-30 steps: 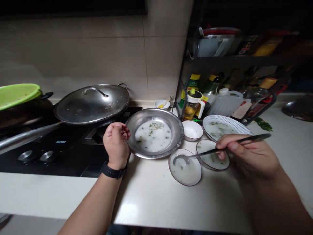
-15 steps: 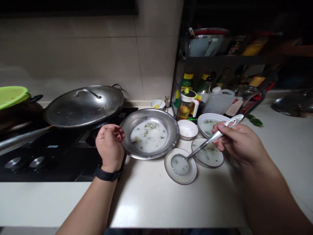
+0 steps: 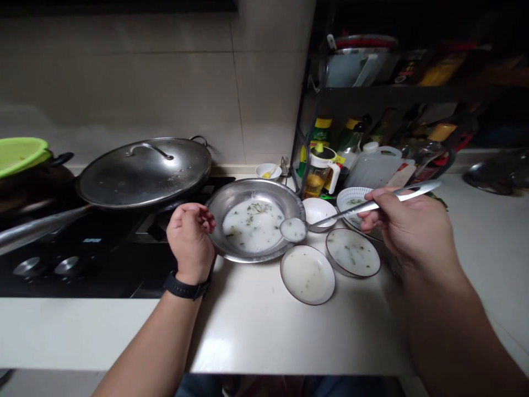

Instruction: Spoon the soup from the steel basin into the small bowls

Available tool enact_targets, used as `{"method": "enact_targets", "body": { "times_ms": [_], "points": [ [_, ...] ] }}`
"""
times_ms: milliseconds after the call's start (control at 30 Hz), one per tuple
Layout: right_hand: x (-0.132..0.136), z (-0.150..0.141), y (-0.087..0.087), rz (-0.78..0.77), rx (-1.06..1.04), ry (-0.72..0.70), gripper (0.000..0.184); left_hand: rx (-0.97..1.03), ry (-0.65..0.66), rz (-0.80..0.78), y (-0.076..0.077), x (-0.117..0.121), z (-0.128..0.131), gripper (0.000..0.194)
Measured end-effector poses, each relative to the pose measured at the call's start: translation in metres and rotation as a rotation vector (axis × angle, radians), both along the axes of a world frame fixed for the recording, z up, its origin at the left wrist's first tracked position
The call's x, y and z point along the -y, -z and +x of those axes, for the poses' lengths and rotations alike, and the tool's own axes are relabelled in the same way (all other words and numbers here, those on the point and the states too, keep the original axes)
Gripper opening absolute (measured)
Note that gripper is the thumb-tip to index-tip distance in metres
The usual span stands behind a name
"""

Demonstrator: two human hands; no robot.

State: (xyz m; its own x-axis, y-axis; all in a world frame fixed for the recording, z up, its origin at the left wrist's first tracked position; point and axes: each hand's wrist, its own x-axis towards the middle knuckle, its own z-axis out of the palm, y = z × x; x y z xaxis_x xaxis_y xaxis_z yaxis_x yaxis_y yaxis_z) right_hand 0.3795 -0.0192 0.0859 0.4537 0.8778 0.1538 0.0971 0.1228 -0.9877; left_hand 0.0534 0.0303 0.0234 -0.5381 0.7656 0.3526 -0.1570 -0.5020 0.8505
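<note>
My right hand grips the handle of a metal ladle. The ladle's bowl, filled with whitish soup and green bits, hangs over the right rim of a wide metal basin. More of this soup, with chopped greens, lies in the basin. Close against the basin's left rim is my left hand, its fingers loosely curled and nothing visible in them. In front stand a brown-rimmed bowl of soup and a second brown-rimmed bowl with more greens. A small white bowl sits behind them.
A lidded wok and a pot under a green basket stand on the black stove. A patterned bowl is partly behind my right hand. Bottles and an oil jug fill the rack at the back right.
The ladle dipped into the nearest brown-rimmed bowl, came up filled, and moved up and left to the basin's rim. My left hand stays beside the basin.
</note>
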Motion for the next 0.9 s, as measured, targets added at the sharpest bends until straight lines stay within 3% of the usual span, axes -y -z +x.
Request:
{"method": "enact_targets", "body": {
  "times_ms": [133, 300, 400, 500, 633, 767, 900],
  "points": [
    [-0.012, -0.017, 0.007, -0.003, 0.016, -0.016, 0.017, 0.009, 0.009, -0.007, 0.0, 0.0, -0.001, 0.014],
    [-0.019, -0.03, 0.034, -0.02, 0.128, -0.162, 0.028, 0.021, 0.014, -0.011, -0.001, 0.0, -0.001, 0.013],
    [-0.012, -0.032, 0.046, 0.144, 0.404, -0.285, 0.021, 0.024, 0.019, -0.013, -0.002, 0.0, 0.0, 0.013],
    [-0.001, -0.03, 0.046, 0.407, 0.763, -0.468, 0.013, 0.025, 0.023, -0.019, -0.001, 0.0, 0.0, 0.014],
    [0.012, -0.025, 0.034, 0.599, 0.996, -0.637, 0.028, 0.022, 0.035, -0.027, 0.0, 0.0, -0.001, 0.016],
    [0.021, -0.012, 0.028, 0.604, 0.866, -0.555, 0.03, 0.036, 0.04, -0.019, 0.002, -0.001, -0.002, 0.015],
    [0.023, 0.009, 0.031, 0.572, 0.396, -0.354, 0.021, 0.027, 0.035, -0.016, 0.002, -0.002, -0.001, 0.014]
  ]
}}
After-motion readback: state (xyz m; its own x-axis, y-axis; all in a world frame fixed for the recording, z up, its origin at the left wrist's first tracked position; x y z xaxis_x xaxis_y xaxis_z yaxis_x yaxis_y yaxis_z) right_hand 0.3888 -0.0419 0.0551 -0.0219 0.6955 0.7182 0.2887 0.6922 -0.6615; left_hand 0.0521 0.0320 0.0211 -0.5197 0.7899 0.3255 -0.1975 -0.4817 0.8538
